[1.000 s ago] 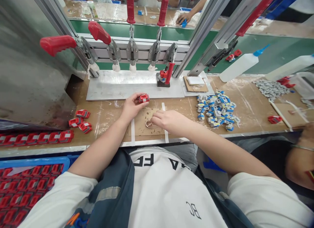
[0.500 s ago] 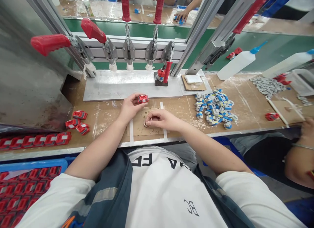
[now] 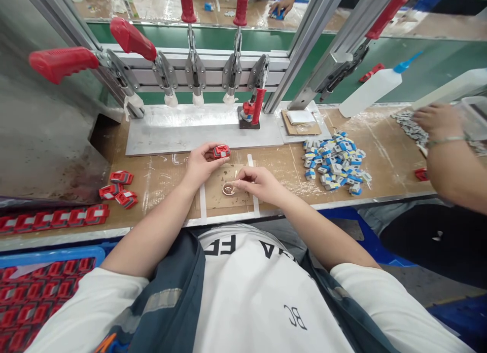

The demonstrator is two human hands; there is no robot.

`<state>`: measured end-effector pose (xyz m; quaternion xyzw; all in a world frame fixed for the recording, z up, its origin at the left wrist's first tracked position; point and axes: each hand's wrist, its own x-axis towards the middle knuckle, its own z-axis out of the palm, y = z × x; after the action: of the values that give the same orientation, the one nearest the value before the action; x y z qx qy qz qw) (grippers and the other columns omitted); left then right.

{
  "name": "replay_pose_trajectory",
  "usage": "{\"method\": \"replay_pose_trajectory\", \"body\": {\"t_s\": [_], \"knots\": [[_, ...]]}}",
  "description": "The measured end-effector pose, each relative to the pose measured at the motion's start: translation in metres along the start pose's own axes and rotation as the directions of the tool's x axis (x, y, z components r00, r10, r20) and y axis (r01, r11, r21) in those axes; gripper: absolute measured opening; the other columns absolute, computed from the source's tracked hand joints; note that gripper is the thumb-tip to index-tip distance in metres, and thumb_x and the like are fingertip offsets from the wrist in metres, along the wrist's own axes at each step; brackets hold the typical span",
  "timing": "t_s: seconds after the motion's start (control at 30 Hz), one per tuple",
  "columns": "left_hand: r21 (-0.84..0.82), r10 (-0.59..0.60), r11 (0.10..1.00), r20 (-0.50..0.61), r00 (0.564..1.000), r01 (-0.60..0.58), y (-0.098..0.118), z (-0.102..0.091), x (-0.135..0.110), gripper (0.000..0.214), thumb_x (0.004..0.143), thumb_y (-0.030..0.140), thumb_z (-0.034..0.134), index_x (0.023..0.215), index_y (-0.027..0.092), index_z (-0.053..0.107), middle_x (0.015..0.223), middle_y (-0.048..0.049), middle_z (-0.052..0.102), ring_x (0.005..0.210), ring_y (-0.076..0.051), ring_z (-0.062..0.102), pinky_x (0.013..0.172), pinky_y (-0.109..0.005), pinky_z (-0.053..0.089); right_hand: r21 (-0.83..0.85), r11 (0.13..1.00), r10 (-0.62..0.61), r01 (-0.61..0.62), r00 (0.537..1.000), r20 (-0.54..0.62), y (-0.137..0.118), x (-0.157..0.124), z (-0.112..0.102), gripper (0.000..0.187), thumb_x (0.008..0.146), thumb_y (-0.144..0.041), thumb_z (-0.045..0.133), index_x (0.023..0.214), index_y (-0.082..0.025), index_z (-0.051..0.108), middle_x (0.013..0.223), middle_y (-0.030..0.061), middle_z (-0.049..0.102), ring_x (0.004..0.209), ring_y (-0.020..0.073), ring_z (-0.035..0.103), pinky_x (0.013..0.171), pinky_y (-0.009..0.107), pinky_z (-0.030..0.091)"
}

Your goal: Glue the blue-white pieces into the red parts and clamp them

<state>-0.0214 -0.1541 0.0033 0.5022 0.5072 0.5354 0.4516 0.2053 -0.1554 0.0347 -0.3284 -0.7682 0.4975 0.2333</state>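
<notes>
The left hand is clamped on a red plastic casing at twelve o'clock from a small round dish. At the dish's three o'clock, the right hand is pinched together on a thin pale stick. Loose red casings lie toward nine o'clock, a heap of blue-and-white blocks toward three.

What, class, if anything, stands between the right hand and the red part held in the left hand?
Nothing visible blocks the way from the right hand to the red part in the left hand; only the right hand's thin pale stick pokes up into that gap.
</notes>
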Motion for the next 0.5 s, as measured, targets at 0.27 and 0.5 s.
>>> {"method": "replay_pose_trajectory", "body": {"t_s": [0.27, 0.5], "knots": [[0.155, 0.019, 0.988, 0.040, 0.999, -0.025, -0.004, 0.001, -0.002, 0.049, 0.069, 0.039, 0.094, 0.112, 0.019, 0.079, 0.109, -0.0083, 0.080, 0.096, -0.025, 0.075, 0.092, -0.040, 0.062, 0.108, 0.986, -0.043, 0.125, 0.823, -0.566, 0.012, 0.033, 0.001, 0.047, 0.097, -0.068, 0.065, 0.090, -0.022, 0.074, 0.077, 0.0016, 0.071, 0.062, 0.0141, 0.056, 0.064, 0.030, 0.050], [0.285, 0.085, 0.954, 0.041, 0.996, -0.093, -0.002, 0.000, -0.002, 0.042, 0.072, 0.038, 0.092, 0.111, 0.023, 0.082, 0.103, -0.0052, 0.074, 0.091, -0.021, 0.071, 0.086, -0.035, 0.059, 0.022, 0.986, -0.122, 0.165, 0.804, -0.582, 0.017, 0.048, 0.008, 0.047, 0.100, -0.066, 0.061, 0.091, -0.023, 0.075, 0.081, 0.0035, 0.073, 0.081, 0.0197, 0.068, 0.080, 0.034, 0.056]]}}
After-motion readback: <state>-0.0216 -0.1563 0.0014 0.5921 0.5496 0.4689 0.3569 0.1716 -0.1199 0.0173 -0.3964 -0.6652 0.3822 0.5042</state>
